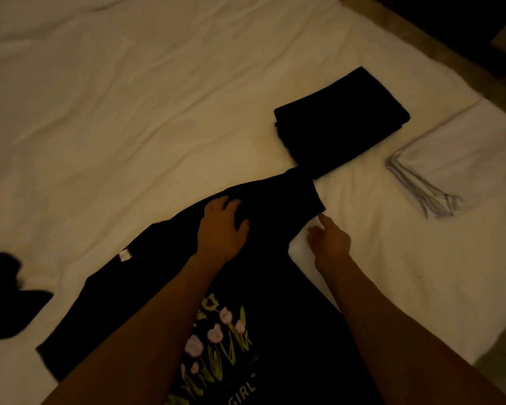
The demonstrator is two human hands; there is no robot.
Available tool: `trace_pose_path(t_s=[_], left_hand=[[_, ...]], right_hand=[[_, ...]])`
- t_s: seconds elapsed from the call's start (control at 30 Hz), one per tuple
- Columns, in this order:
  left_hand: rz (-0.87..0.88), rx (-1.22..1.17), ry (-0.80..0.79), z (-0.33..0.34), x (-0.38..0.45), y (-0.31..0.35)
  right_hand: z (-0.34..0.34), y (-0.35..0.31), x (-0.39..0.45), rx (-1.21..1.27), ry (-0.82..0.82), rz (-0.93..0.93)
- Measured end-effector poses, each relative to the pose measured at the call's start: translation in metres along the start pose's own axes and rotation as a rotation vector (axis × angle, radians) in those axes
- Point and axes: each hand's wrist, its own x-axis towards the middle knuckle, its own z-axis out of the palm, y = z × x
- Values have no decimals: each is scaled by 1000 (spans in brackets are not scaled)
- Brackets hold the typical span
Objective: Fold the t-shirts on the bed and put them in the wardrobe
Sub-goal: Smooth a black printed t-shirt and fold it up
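Nearest the camera, a black printed t-shirt [164, 276] lies spread across the bed [100, 112], reaching from the near edge diagonally toward the middle. Its print of pink tulips with green stems and the word "GIRL" faces up close to the near edge, partly hidden by the forearms. A small white tag shows on the shirt's left side.

The left hand [222, 229] lies palm-down on the upper part of this shirt, fingers spread and fairly straight, pressing the cloth flat and gripping nothing. The right hand [329, 239] is just off the shirt's right edge, over the white sheet, with the index finger stretched out so that its tip meets the corner of the sleeve; the other fingers are loosely bent and hold nothing.

At the bed's left edge, near the front, lies a crumpled dark garment [3, 290], blurred and only partly in view.

Farther on, just past the sleeve and touching or almost touching its far end, a folded black t-shirt [342, 124] lies as a neat rectangle on the sheet. To its right, near the bed's right edge, sits a folded white t-shirt [462, 162], its layered edges facing the camera.

Beyond these the bed is rumpled white sheet up to the far edge.
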Motion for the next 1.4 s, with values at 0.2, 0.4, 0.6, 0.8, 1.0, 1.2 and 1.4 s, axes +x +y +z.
trace_pose_path(t_s=[0.2, 0.4, 0.6, 0.8, 1.0, 1.2, 1.4], left_hand=[[-99, -24, -88, 13, 77, 30], [-70, 163, -193, 17, 101, 41], [-137, -482, -412, 5, 124, 67], [-303, -633, -555, -36, 124, 58], [-438, -541, -825, -59, 107, 40], [-240, -816, -667, -64, 99, 55], [-85, -745, -496, -65, 103, 77]], right_hand=[[9, -9, 26, 40, -209, 58], [2, -5, 11, -159, -133, -270], [-6, -7, -9, -120, -142, -374], [-16, -8, -33, -52, -239, -399], [-9, -12, -52, -157, -313, -468], [0, -21, -61, -120, -385, -423], [-11, -22, -51, -153, -208, -382]])
